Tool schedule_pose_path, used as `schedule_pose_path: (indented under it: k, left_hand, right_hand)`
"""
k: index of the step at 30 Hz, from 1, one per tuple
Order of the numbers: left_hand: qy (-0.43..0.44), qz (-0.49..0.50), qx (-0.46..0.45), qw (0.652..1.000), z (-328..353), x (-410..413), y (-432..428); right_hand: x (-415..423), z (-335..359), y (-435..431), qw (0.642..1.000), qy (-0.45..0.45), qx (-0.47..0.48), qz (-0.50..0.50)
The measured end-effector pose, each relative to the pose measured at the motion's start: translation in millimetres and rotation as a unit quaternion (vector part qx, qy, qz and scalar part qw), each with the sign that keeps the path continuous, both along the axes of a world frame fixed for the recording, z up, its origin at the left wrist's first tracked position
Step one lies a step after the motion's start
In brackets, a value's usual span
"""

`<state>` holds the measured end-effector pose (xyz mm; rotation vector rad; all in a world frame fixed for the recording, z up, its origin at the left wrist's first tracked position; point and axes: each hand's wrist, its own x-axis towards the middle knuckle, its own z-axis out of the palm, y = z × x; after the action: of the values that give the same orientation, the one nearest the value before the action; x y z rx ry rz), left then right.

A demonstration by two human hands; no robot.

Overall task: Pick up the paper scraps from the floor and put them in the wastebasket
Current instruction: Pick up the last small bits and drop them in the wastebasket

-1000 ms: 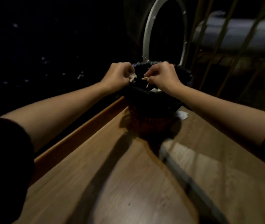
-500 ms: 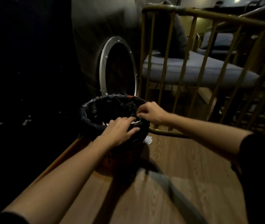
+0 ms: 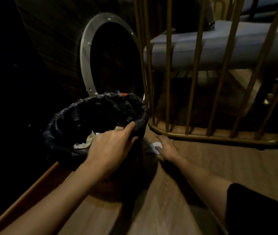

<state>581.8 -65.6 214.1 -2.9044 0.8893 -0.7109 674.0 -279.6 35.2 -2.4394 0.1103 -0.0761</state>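
A wastebasket (image 3: 67, 116) lined with a black plastic bag stands on the wooden floor at centre left. Crumpled pale paper scraps (image 3: 85, 141) lie inside it. My left hand (image 3: 111, 148) rests on the basket's near right rim, thumb over the edge, gripping it. My right hand (image 3: 166, 146) is low on the floor just right of the basket, fingers on a small white paper scrap (image 3: 155, 146). Whether the scrap is lifted off the floor cannot be told.
A brass-coloured railing (image 3: 194, 134) with vertical bars curves along the floor right behind my right hand. A round metal-rimmed opening (image 3: 85, 53) stands behind the basket. A grey cushioned seat (image 3: 219, 48) lies beyond the bars. The left side is dark.
My right hand left the basket rim and dropped to the floor onto the white scrap. My left hand shifted to the basket's right rim. The view moved closer and tilted down.
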Motion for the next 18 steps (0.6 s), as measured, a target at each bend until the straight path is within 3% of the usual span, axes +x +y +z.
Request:
schedule_pose_path:
  k: [3, 9, 14, 18]
  left_hand:
    - [-0.016, -0.028, -0.003, 0.999, 0.0, 3.3, 24.4]
    - [-0.029, -0.033, -0.012, 0.999, 0.5, 0.7, 44.7]
    - [-0.042, -0.042, -0.020, 0.998, -3.4, 3.7, 45.8]
    - [-0.047, -0.035, -0.024, 0.998, -6.7, 6.3, 49.2]
  right_hand:
    - [16.7, -31.5, 5.0, 0.997, 0.035, -0.030, 0.059]
    - [47.0, -69.4, 20.2, 0.993, 0.074, -0.046, 0.082]
    - [21.3, -86.7, 44.4, 0.993, -0.061, -0.083, 0.052]
    - [-1.0, -71.0, 49.0, 0.998, -0.006, -0.025, 0.055]
